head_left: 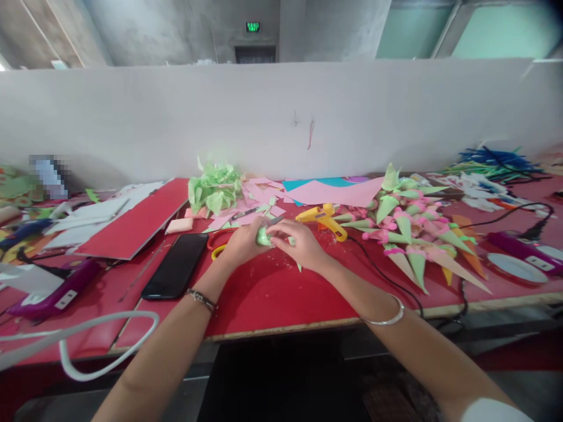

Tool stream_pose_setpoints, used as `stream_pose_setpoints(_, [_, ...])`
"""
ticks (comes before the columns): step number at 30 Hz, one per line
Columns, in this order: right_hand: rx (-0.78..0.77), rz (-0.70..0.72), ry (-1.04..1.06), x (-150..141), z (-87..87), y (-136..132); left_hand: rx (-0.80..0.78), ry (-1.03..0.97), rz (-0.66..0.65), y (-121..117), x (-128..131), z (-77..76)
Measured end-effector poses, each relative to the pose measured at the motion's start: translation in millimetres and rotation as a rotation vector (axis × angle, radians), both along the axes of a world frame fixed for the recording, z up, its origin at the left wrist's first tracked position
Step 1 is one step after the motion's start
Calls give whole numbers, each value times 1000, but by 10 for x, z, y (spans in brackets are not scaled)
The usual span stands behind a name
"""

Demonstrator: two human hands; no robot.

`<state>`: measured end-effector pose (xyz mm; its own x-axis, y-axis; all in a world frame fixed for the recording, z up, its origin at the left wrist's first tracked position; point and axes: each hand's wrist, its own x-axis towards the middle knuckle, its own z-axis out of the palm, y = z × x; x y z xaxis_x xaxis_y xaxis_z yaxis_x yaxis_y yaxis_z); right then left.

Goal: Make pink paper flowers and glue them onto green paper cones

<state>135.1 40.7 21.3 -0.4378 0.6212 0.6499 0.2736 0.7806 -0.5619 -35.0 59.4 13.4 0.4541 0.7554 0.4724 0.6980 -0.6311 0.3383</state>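
Note:
Both my hands meet over the red table (272, 293), near its middle. My left hand (243, 241) and my right hand (299, 241) have their fingers pinched together on a small piece of light green paper (264, 236), which shows between them. A thin green strip hangs below my right hand. A bracelet sits on each wrist.
A yellow glue gun (323, 218) lies just right of my hands, its black cord running off the table's edge. A heap of green and pink paper cones (413, 237) lies further right. A black phone (176, 265), scissors with yellow and red handles (219, 245), crumpled green paper (215, 189) and pink scraps lie left and behind. A white partition (281, 117) backs the table.

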Motion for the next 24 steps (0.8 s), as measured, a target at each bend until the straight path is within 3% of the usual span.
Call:
stream_pose_setpoints(5, [-83, -23, 69, -5, -43, 49, -11, 26, 31, -34, 21, 17])
stream_pose_setpoints(15, [-51, 21, 48, 13, -61, 73, 42, 114, 173, -23, 14, -13])
stream_pose_setpoints(24, [-70, 4, 62, -3, -79, 96, 37, 217, 198, -59, 23, 30])
